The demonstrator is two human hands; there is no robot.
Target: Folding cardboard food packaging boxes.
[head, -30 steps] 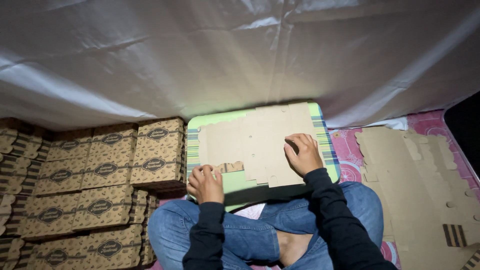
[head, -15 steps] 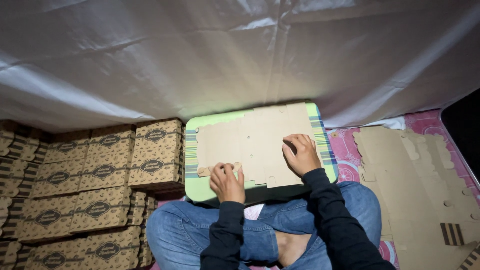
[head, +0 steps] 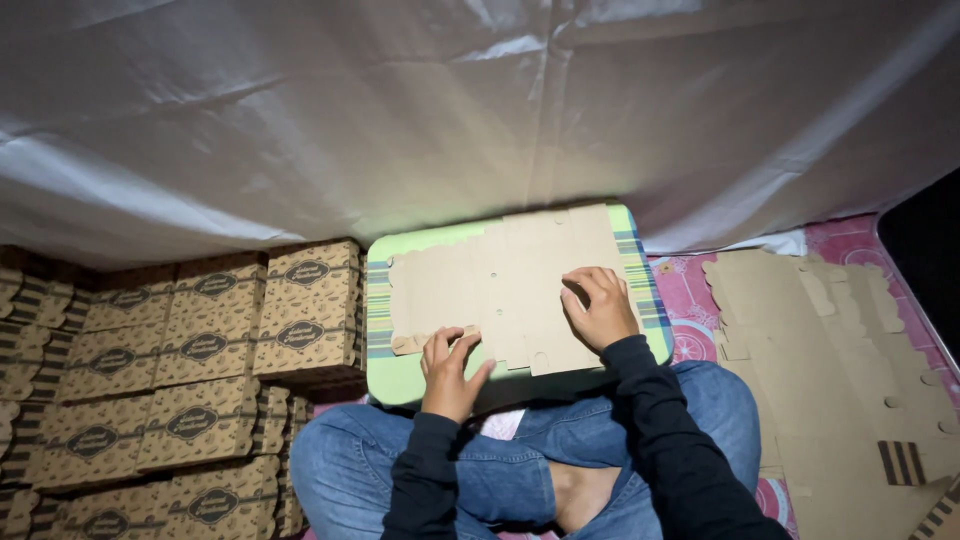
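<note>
A flat die-cut brown cardboard blank [head: 510,285] lies on a light green lap board [head: 400,375] resting across my crossed legs in blue jeans. My left hand [head: 452,372] is at the blank's near left edge, fingertips pinching a small flap there. My right hand [head: 600,305] presses flat on the blank's right part, fingers bent, holding it down. Both arms wear dark long sleeves.
Several folded brown printed boxes [head: 200,345] are stacked in rows on my left. A pile of flat cardboard blanks [head: 830,350] lies on the pink patterned mat [head: 690,300] at my right. A white plastic sheet [head: 480,110] hangs behind the board.
My left hand has moved right along the blank's near edge and now grips a small flap. My right hand stays pressed on the blank's right part.
</note>
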